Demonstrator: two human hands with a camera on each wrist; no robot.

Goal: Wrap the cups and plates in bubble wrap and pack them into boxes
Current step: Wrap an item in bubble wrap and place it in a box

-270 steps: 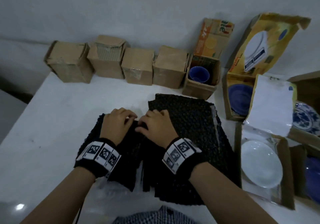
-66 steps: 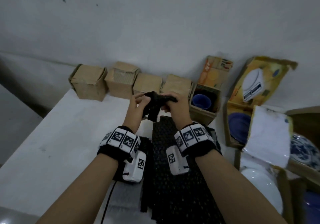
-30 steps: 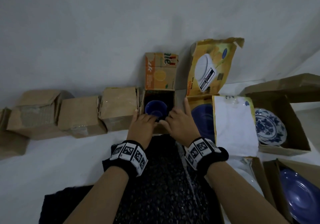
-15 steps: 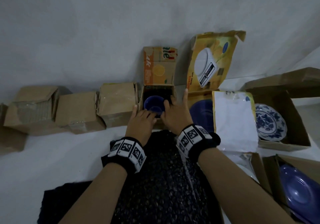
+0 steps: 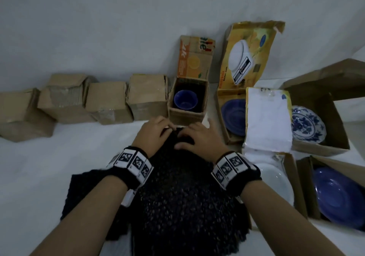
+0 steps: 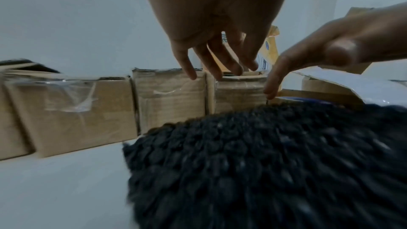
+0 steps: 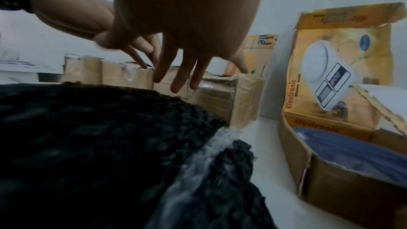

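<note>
A blue cup (image 5: 185,102) stands in a small open cardboard box (image 5: 186,117) whose inside is lined with dark wrap. In front of that box lies a stack of black bubble wrap (image 5: 177,196). My left hand (image 5: 156,131) and right hand (image 5: 199,137) hover side by side over the stack's far edge, just short of the box. The left wrist view has the left hand's fingers (image 6: 218,69) straight, pointing down above the bubble wrap (image 6: 264,163) and holding nothing. In the right wrist view my right hand (image 7: 182,69) is spread just as loosely over the bubble wrap (image 7: 88,137).
Several closed cardboard boxes (image 5: 108,99) line the wall on the left. To the right, a kitchen scale box (image 5: 223,105) holds a blue plate (image 5: 235,117). Other open boxes hold a patterned plate (image 5: 307,124), a white plate (image 5: 274,182) and another blue plate (image 5: 339,200).
Both hands have drawn back from the rim of the cup box to the far edge of the bubble wrap. About two seconds ago they held a black bundle; now they hold nothing.
</note>
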